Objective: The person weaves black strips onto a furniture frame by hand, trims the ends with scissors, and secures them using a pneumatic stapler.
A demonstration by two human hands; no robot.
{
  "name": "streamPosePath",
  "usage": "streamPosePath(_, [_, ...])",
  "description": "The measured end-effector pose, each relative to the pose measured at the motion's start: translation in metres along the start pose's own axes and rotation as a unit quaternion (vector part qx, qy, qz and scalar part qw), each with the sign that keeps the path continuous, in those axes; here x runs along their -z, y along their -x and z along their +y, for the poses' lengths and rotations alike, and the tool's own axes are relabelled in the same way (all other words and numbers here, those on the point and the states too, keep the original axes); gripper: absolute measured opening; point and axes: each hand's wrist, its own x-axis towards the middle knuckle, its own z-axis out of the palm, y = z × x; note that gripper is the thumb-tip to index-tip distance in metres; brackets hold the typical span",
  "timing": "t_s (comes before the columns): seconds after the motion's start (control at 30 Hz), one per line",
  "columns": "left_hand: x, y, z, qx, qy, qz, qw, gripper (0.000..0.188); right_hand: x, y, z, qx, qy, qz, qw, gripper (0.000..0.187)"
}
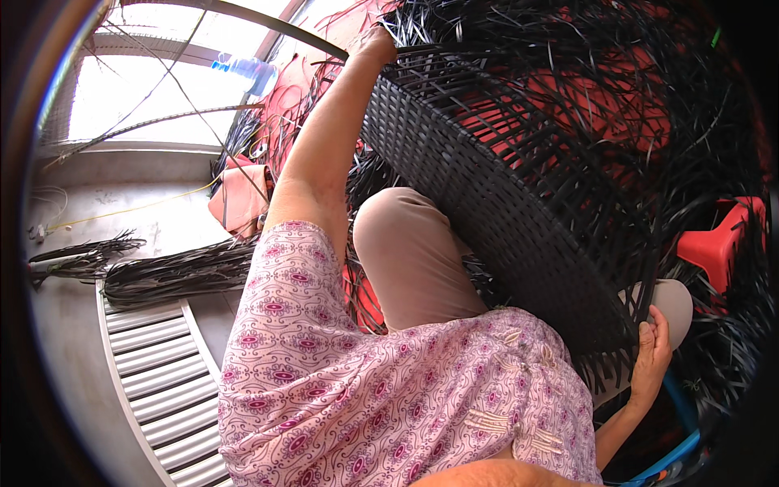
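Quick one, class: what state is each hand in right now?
Left hand: at the black woven panel's far end; open or closed cannot be told.
Right hand: fingers upward at the panel's near corner; grip cannot be told.

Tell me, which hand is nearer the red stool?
The right hand, at the lower-right end of the black weave, close to the red stool; the left hand is at its upper-left end.
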Motion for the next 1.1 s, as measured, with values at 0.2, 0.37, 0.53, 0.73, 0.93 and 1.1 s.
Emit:
streamPosePath(0.2, [0.0, 0.004, 0.006, -0.016, -0.029, 0.006, 0.999, 0.034, 0.0, 0.0, -0.007, -0.005, 0.003, -0.003, 1.0, 0.038])
streamPosePath(0.37, [-0.006, -0.004, 0.008, -0.048, -0.027, -0.017, 0.998, 0.03, -0.002, 0.001, -0.002, -0.002, -0.011, 0.009, 1.0, 0.037])
streamPosePath(0.53, [-0.012, -0.014, 0.009, -0.087, -0.036, -0.026, 0.995, 0.027, 0.0, -0.001, -0.001, 0.008, -0.004, 0.003, 1.0, 0.036])
streamPosePath(0.73, [-0.035, -0.041, -0.012, -0.172, -0.048, -0.011, 0.984, 0.024, -0.001, 0.0, -0.003, 0.005, -0.005, 0.005, 1.0, 0.036])
streamPosePath(0.93, [-0.071, -0.086, -0.048, -0.183, -0.056, -0.059, 0.98, 0.032, 0.003, -0.002, -0.002, 0.012, -0.011, -0.011, 1.0, 0.037])
streamPosePath(1.1, [-0.052, -0.09, -0.018, -0.137, -0.056, -0.095, 0.984, 0.042, -0.001, 0.001, -0.002, 0.01, 0.004, 0.01, 1.0, 0.036])
